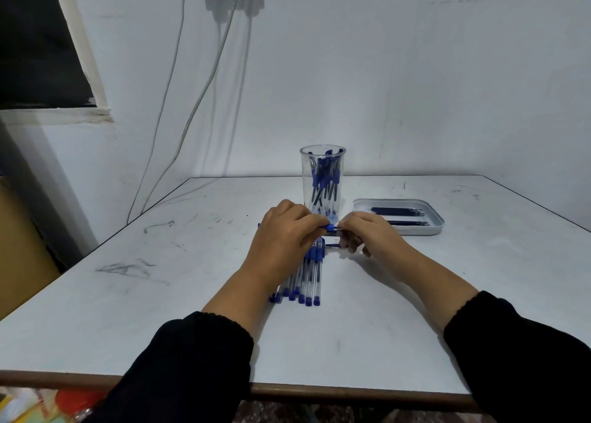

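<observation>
1. 2 black sleeves, the left sleeve (192, 365) and the right sleeve (524, 352), are reaching in over the near brown edge of the white table (128, 310), whose top is showing grey scuff marks.
2. A row of pens (307, 282) is lying on the table between the forearms. The clear barrels are lying side by side and touching, with about 6 blue end caps pointing toward the person. The far ends of the row are hiding under the left hand.
3. The left hand (281, 237) is hovering over the far end of that row, its fingers curling round the blue end of a single pen (331, 227).
4. The right hand (367, 234) is pinching the other end of the same pen with fingertips and thumb, so both hands are meeting close together and clamping on it.
5. The pen is lying level between the 2 hands, just above the table and just in front of the cup.
6. A thin dark piece (332, 245) is showing under the right hand's fingers; I cannot tell what it is.
7. A clear cup (323, 179) is standing upright just behind the hands, holding more blue pens on end.
8. A white tray (438, 221) is sitting to the right of the cup, holding dark thin sticks in 2 bunches.
9. Cables (166, 103) are hanging down the white wall behind the table, at the left.
</observation>
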Tool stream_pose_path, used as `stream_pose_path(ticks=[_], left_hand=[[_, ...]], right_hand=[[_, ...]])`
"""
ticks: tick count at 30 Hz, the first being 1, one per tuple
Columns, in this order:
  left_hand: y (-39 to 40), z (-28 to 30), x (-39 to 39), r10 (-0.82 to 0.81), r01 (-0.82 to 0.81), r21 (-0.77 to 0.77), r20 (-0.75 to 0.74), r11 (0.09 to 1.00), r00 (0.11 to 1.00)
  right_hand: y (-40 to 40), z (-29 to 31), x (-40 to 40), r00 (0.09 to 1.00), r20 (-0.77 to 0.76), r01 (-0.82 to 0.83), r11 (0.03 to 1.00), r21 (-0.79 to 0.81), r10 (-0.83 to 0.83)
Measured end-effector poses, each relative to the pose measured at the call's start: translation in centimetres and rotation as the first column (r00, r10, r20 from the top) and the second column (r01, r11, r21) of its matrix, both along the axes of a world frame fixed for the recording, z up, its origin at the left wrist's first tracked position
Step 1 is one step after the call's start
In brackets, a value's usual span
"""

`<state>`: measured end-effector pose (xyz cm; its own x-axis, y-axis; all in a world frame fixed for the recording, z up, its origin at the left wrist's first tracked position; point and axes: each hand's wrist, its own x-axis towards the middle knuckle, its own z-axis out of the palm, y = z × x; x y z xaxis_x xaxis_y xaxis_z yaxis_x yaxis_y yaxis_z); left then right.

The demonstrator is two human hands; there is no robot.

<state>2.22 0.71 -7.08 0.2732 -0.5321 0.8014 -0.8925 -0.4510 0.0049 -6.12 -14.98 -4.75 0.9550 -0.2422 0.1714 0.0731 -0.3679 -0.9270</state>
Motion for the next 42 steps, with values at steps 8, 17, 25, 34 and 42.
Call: stream_pose_path(ticks=[8, 17, 25, 34, 42], left_hand=[[0.0, 0.0, 0.2, 0.010, -0.010, -0.013, 0.042, 1.000, 0.999], [0.3, 0.0, 0.5, 0.171, -0.174, -0.076, -0.044, 0.982, 0.984], [0.3, -0.1, 0.4, 0.200, -0.204, -0.079, -0.053, 0.976, 0.978], [0.4, -0.2, 0.6, 0.243, -0.244, -0.003, -0.078, 0.970, 0.967], [0.4, -0.2, 0.5, 0.252, -0.253, 0.005, -0.079, 0.968, 0.964]], right_hand=[[-0.4, -0.5, 0.5, 1.000, 0.000, -0.016, 1.000, -0.017, 0.016], [-2.7, -2.2, 1.8, 0.965, -0.029, 0.190, 0.775, -0.603, -0.259], [-3.1, -2.5, 2.0, 0.959, -0.058, 0.166, 0.714, -0.680, -0.278], [-3.0, -2.0, 1.7, 0.980, 0.038, 0.185, 0.829, -0.527, -0.195], [-2.5, -2.0, 1.5, 0.977, 0.116, 0.211, 0.868, -0.450, -0.177]])
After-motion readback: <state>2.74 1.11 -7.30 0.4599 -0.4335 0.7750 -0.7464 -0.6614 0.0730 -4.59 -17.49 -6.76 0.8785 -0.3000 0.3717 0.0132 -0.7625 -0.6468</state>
